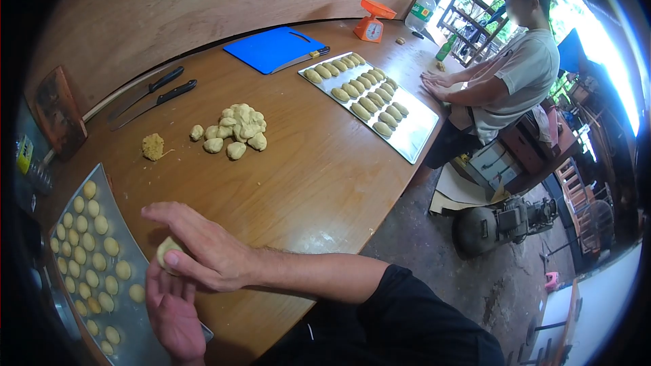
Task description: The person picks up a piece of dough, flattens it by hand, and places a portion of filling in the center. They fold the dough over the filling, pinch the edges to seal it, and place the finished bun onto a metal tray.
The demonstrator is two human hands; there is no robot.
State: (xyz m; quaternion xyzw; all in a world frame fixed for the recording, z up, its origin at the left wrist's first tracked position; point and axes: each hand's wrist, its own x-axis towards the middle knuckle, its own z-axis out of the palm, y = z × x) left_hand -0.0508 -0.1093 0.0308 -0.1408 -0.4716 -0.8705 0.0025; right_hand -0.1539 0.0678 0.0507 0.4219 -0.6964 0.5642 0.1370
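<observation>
Over the near left of the table, a flattened round piece of dough [167, 255] sits between my two hands. Supporting it from below are the fingers of my left hand [178, 315]. My right hand [213, 251] reaches in from the right, thumb pressed on the dough and fingers stretched over it; part of the dough is hidden. Just left of my hands lies a metal tray [139, 325] with several small round dough pieces [88, 240]. Farther up the table are a heap of pale dough lumps [241, 125] and a crumbly yellow lump [153, 147].
Two black-handled knives [166, 95] lie by the wall. Beyond are a blue cutting board [264, 47], an orange scale [371, 24] and a tray [413, 139] of oval dough pieces. Another person [515, 61] stands at the table's far end, hands on it. A compressor [495, 224] stands on the floor.
</observation>
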